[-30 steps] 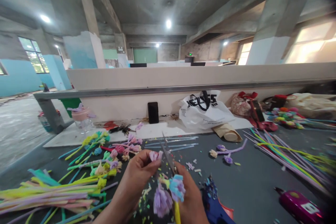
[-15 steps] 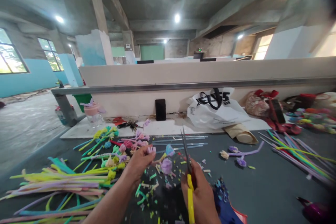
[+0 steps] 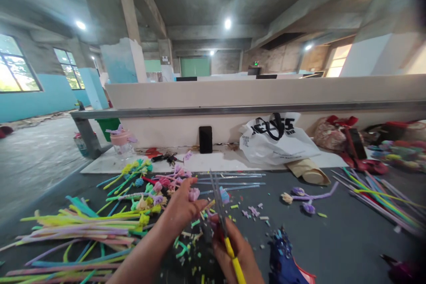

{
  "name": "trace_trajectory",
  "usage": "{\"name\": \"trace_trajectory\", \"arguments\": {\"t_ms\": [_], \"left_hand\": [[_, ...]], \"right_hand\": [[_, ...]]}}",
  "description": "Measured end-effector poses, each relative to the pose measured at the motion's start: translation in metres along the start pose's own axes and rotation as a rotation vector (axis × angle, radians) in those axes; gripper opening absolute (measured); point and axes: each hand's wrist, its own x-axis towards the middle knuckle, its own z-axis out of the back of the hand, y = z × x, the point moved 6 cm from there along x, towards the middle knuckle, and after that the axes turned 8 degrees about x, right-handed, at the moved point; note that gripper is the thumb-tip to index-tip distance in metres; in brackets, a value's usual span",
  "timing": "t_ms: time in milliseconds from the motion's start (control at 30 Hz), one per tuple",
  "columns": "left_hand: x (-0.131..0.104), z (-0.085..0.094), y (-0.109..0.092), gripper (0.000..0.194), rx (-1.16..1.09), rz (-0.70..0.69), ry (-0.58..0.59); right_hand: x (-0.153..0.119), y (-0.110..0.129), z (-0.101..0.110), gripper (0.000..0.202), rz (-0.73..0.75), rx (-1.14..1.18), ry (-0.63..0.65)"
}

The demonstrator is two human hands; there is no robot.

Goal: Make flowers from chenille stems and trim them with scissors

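My right hand (image 3: 234,248) is closed around yellow-handled scissors (image 3: 221,208), whose long metal blades point up and away and look a little smeared by motion. Its fingertips are against a fuzzy pipe-cleaner flower sprig with a blue bloom (image 3: 224,195) behind the blades and a purple bloom partly hidden by the fingers. My left hand (image 3: 181,206) is just left of the blades, fingers stretched and apart. A light purple bloom (image 3: 194,194) shows between its fingers; whether they touch the stem is hard to see. Cut pipe-cleaner scraps (image 3: 183,248) litter the dark table below.
At left lie finished flowers (image 3: 136,173) and a heap of loose pipe cleaners (image 3: 80,226). A purple flower sprig (image 3: 313,197) and more pipe cleaners (image 3: 382,195) are at right. Behind stand a phone (image 3: 205,140), a white bag (image 3: 276,137) and a pink-lidded jar (image 3: 121,144).
The scissors and my right hand have moved left, close to my left hand. My left fingers have spread from their pinch on the sprig. The view has shifted slightly.
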Motion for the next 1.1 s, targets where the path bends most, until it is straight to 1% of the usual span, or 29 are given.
{"name": "trace_trajectory", "arguments": {"t_ms": [67, 133, 167, 233, 267, 333, 433, 500, 567, 600, 667, 733, 767, 833, 900, 1000, 1100], "left_hand": [[-0.004, -0.003, -0.001, 0.072, -0.028, 0.015, 0.073], [-0.010, -0.008, -0.005, 0.070, -0.142, 0.013, 0.183], [-0.013, -0.009, -0.007, 0.069, -0.195, 0.007, 0.225], [-0.017, -0.010, -0.012, 0.064, -0.235, 0.003, 0.271], [-0.018, -0.009, -0.014, 0.062, -0.226, 0.001, 0.274], [-0.018, -0.005, -0.018, 0.060, -0.173, -0.014, 0.237], [-0.013, 0.005, -0.021, 0.053, -0.040, -0.059, 0.110], [-0.010, 0.009, -0.023, 0.045, 0.028, -0.103, 0.035], [-0.009, 0.010, -0.025, 0.036, 0.061, -0.145, -0.005], [-0.010, 0.010, -0.026, 0.032, 0.071, -0.158, -0.015], [-0.013, 0.006, -0.028, 0.023, 0.091, -0.160, -0.027], [-0.019, 0.003, -0.031, 0.014, 0.105, -0.152, -0.038], [-0.022, 0.001, -0.034, 0.012, 0.109, -0.157, -0.042], [-0.028, -0.002, -0.041, 0.017, 0.118, -0.191, -0.043], [-0.033, -0.004, -0.047, 0.023, 0.139, -0.226, -0.043], [-0.038, -0.003, -0.054, 0.026, 0.193, -0.263, -0.070], [-0.042, -0.003, -0.058, 0.022, 0.219, -0.298, -0.087]], "right_hand": [[0.003, -0.004, 0.007, 0.027, -0.059, 0.034, -0.078], [0.004, -0.006, 0.013, 0.030, -0.095, 0.082, -0.183], [0.004, -0.006, 0.015, 0.031, -0.110, 0.101, -0.216], [0.005, -0.003, 0.016, 0.035, -0.125, 0.131, -0.239], [0.005, 0.000, 0.018, 0.037, -0.128, 0.142, -0.240], [0.006, 0.006, 0.021, 0.040, -0.144, 0.153, -0.234], [0.008, 0.011, 0.030, 0.043, -0.176, 0.128, -0.229], [0.010, 0.014, 0.036, 0.041, -0.138, 0.066, -0.261], [0.009, 0.015, 0.037, 0.036, -0.066, -0.047, -0.283], [0.009, 0.015, 0.035, 0.033, -0.022, -0.116, -0.264], [0.006, 0.016, 0.028, 0.035, 0.063, -0.258, -0.184], [0.003, 0.015, 0.021, 0.043, 0.115, -0.403, -0.102], [0.002, 0.015, 0.020, 0.047, 0.120, -0.479, -0.080], [0.000, 0.016, 0.020, 0.056, 0.104, -0.628, -0.061], [0.000, 0.019, 0.021, 0.062, 0.092, -0.730, -0.048], [0.001, 0.024, 0.022, 0.062, 0.093, -0.779, -0.047], [0.002, 0.025, 0.023, 0.058, 0.089, -0.779, -0.057]]}}
